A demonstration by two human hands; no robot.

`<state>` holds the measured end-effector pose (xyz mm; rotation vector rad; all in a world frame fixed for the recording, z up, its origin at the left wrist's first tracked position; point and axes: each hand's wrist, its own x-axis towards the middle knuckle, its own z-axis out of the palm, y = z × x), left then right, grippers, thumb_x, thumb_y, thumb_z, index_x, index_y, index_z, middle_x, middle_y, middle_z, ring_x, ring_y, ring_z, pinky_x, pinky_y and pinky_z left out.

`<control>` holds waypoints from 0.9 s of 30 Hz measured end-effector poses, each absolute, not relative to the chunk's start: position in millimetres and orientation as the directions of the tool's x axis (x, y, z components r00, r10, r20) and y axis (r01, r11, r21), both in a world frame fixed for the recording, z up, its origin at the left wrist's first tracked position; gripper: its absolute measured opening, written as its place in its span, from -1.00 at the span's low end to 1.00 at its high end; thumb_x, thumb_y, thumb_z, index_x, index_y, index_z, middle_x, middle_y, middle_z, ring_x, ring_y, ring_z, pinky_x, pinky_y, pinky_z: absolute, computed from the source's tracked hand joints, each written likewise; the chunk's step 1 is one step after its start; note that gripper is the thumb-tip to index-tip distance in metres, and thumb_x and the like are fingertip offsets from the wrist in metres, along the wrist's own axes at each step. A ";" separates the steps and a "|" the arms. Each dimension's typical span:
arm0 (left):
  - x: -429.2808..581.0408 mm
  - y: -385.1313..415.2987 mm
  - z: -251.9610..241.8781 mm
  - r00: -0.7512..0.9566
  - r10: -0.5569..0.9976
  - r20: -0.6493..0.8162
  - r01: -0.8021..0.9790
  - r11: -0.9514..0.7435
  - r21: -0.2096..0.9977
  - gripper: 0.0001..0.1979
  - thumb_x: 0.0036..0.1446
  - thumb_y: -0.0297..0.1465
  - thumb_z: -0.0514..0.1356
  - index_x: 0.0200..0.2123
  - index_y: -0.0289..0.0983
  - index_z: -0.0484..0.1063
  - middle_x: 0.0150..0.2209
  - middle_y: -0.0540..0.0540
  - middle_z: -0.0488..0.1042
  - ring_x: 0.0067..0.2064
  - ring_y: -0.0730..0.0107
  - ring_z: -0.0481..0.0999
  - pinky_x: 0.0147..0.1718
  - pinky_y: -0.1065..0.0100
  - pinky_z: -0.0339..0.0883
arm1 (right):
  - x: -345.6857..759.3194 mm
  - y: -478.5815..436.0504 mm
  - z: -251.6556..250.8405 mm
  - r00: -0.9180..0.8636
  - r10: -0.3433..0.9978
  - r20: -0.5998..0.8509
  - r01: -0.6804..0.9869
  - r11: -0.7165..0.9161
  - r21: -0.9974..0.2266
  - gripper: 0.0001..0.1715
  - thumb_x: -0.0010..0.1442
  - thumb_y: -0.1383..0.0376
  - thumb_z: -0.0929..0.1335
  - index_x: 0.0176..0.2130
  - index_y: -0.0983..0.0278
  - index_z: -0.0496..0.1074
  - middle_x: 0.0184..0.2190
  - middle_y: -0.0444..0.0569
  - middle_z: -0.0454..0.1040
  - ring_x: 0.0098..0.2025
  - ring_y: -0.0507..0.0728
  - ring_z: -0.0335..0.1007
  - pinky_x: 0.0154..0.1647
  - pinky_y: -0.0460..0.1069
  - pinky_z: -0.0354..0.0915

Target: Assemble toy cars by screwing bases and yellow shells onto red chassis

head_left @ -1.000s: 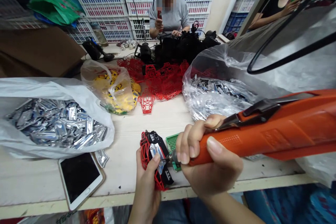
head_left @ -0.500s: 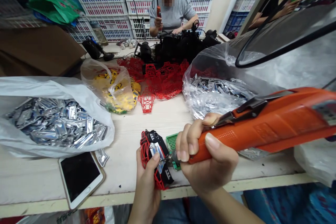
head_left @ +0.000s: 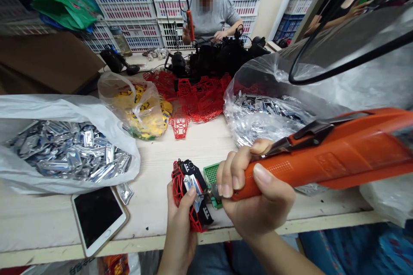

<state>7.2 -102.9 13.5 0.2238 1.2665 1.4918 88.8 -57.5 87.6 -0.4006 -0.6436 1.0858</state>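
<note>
My left hand (head_left: 182, 212) is closed around a toy car body (head_left: 203, 206) with a red lattice frame, black panels and a shiny silver-blue piece on its side. My right hand (head_left: 254, 193) grips an orange electric screwdriver (head_left: 322, 154), which lies almost level and points left. Its thin bit meets the car body near my left thumb; the exact contact spot is too small to make out. Behind the screwdriver's nose sits a green mesh basket (head_left: 211, 174), partly hidden by my right hand.
A white bag (head_left: 132, 146) of silver pieces stands left, above a phone (head_left: 100, 219). Farther back are a clear bag of yellow parts (head_left: 148, 116), red lattice frames (head_left: 203, 99) and another clear bag (head_left: 251, 124). A co-worker (head_left: 222, 13) holding an orange tool sits opposite.
My hands, the car body and the bit stay nearly in place; the screwdriver's rear end has shifted slightly. Across the table, the co-worker's orange tool has moved a little left and tilted.
</note>
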 end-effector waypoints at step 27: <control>-51.6 -104.9 -9.5 -0.021 0.921 0.390 0.649 -0.284 0.706 -0.60 0.31 -0.31 0.29 0.19 0.07 0.45 0.30 -0.09 0.38 0.33 0.12 0.35 0.29 0.00 0.23 | 103.3 -43.3 95.5 0.378 0.864 0.332 -0.666 0.503 -0.551 -0.88 0.13 0.30 0.35 -0.25 0.18 0.43 -0.69 -0.29 0.24 -0.74 -0.02 0.07 -0.75 -0.15 0.15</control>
